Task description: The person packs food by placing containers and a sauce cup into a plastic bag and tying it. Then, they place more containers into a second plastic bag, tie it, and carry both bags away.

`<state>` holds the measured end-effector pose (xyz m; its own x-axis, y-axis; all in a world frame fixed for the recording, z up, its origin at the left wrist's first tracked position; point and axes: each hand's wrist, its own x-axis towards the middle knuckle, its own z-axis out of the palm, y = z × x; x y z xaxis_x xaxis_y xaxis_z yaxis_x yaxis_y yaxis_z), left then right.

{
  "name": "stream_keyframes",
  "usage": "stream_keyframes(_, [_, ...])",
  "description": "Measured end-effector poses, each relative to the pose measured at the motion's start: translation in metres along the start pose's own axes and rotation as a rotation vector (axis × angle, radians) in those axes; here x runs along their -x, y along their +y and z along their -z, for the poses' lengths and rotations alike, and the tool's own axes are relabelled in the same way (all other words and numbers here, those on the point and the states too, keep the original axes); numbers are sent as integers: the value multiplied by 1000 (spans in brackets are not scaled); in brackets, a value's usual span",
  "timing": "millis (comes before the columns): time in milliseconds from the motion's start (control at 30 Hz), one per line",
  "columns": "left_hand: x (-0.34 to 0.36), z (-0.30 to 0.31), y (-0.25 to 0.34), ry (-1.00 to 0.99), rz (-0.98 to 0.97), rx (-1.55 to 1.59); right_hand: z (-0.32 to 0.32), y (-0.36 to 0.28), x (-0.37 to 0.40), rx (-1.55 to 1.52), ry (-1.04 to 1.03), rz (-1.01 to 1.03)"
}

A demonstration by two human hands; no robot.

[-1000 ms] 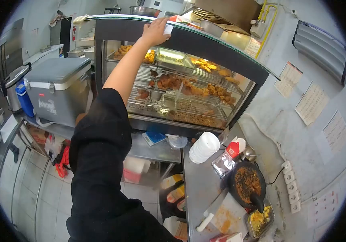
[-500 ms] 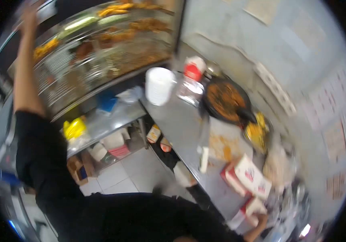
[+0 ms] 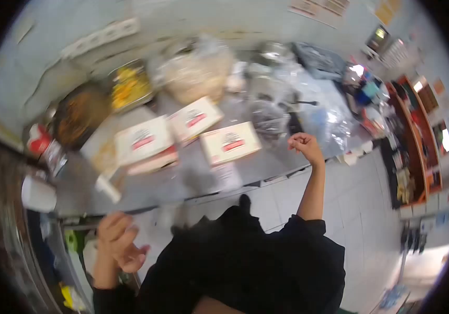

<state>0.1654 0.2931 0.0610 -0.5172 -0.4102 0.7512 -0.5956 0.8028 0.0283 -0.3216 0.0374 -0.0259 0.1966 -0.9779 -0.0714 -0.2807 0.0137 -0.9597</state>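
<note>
At the near edge of the table [image 3: 182,178], your right hand [image 3: 303,144], fingers clenched, sits just right of the box [image 3: 230,142]; left hand [image 3: 120,240] slack, empty, farther.

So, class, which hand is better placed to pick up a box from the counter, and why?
Right. The right hand is up at the counter edge, close beside a box; the left hand sits lower, short of the counter.
</note>
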Motion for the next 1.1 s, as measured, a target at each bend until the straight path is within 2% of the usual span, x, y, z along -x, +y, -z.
stream_keyframes(33, [-29,-44,8,60,33,110,43,5,1,53,75,-14])
stream_keyframes(100, [-51,-143,26,452,343,414,130,13,4,160,205,-56])
stream_keyframes(133, [-62,-184,32,633,507,567,173,24,3,95,329,33])
stream_keyframes(167, [-79,-211,33,690,627,605,224,54,-8,43,473,161])
stream_keyframes(233, [-109,-258,38,786,898,664,294,67,-19,-247,799,214])
stream_keyframes(267, [-127,-278,39,829,975,660,329,83,-32,-296,983,173])
stream_keyframes(333, [-144,-309,37,713,987,700,401,138,-75,-398,1344,93])
stream_keyframes(433, [-188,-353,30,503,987,662,507,242,-134,-15,1399,74])
stream_keyframes(533, [-209,-390,21,325,1011,663,538,244,-162,762,1530,-324])
stream_keyframes(633, [-241,-420,14,288,1068,676,550,238,-176,1103,1477,-474])
stream_keyframes(733, [-252,-436,7,229,1060,558,575,278,-176,691,1417,-126])
stream_keyframes(833, [-269,-451,-1,180,1069,561,568,272,-175,566,1433,84])
stream_keyframes(900, [-277,-456,-6,139,1077,605,582,290,-171,405,1342,95])
stream_keyframes(967, [-282,-462,-11,79,1071,607,589,299,-168,371,1298,80])
stream_keyframes(1033, [-287,-466,-16,-2,1055,589,592,296,-163,463,1295,41])
stream_keyframes(1100, [-291,-471,-19,-73,1031,568,605,303,-158,366,1204,70])
